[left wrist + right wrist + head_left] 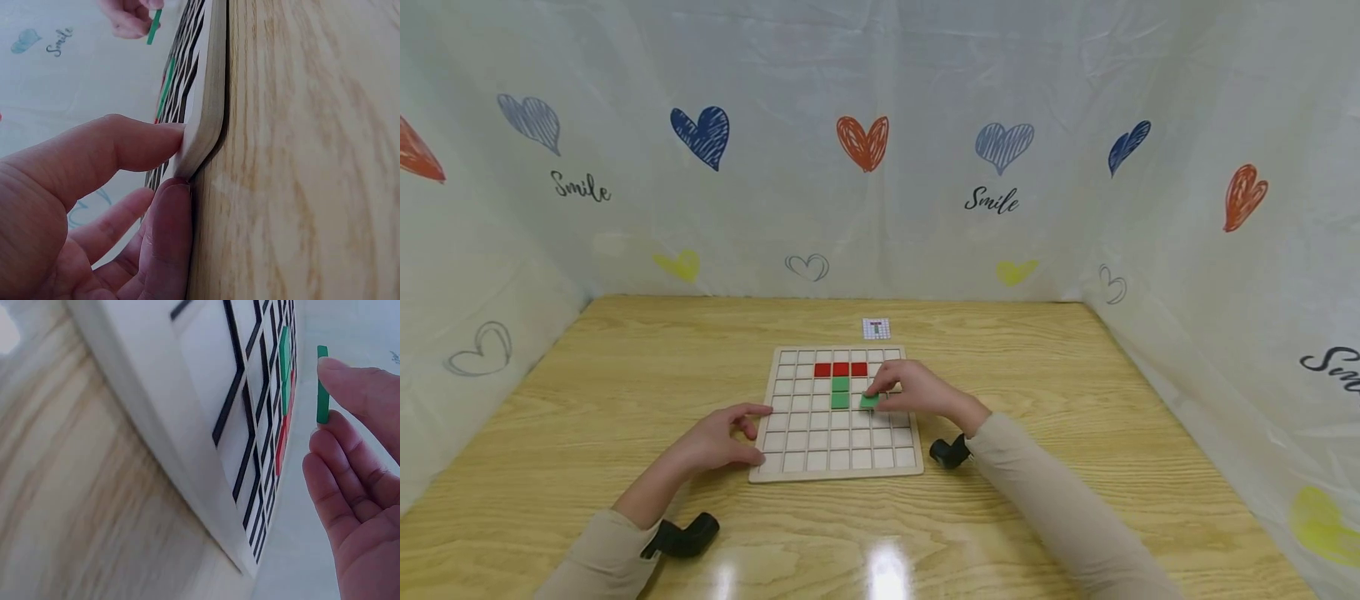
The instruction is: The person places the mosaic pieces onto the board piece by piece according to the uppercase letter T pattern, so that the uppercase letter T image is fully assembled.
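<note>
A wooden grid board (763, 467) lies flat on the table. Three red tiles (841, 369) form a row in its upper part, with two green tiles (840, 392) in a column under the middle one. My right hand (917, 390) pinches another green tile (322, 387) between thumb and fingers, held above the board to the right of that column. At the board's left side, my left hand (718, 437) touches the edge, thumb near the front corner and a fingertip farther up. In the left wrist view, the thumb (125, 144) rests on the board's rim.
A small pattern card (876, 328) showing a red and green T lies on the table (700, 333) behind the board. Black wrist-worn devices show at the left cuff (681, 536) and right cuff (950, 452). A white curtain (925, 75) with printed hearts surrounds the table.
</note>
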Demonstrator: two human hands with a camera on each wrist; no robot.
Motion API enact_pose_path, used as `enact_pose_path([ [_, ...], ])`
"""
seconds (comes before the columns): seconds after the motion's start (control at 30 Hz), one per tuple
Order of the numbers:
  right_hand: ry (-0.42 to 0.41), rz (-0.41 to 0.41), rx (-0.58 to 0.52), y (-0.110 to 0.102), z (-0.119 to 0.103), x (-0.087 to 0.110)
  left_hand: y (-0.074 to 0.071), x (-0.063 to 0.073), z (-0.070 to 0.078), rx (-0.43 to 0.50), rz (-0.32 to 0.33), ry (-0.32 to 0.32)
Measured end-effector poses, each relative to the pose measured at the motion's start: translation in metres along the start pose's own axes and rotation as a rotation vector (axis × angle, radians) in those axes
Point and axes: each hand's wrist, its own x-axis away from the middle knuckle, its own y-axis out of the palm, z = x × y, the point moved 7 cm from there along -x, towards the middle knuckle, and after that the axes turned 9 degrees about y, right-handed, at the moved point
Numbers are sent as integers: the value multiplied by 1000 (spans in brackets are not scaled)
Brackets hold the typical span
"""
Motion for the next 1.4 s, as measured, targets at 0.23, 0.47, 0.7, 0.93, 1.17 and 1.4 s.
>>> enact_pose_path([
  [0.23, -34, -21, 8, 12, -8, -8, 0, 0, -2, 1, -2, 5],
  [0.47, -52, -53, 16, 19, -19, -13, 0, -1, -2, 0, -1, -8],
  [0.7, -24, -125, 12, 30, -23, -19, 0, -1, -3, -9, 7, -22],
  [0.93, -25, -157, 75, 37, -25, -24, 1, 1, -1, 5, 1, -12],
  [1.17, -28, -174, 136, 40, -30, -26, 1, 1, -2, 10, 2, -13],
  [1.4, -53, -178, 158, 39, -33, -25, 2, 0, 0, 9, -2, -14],
])
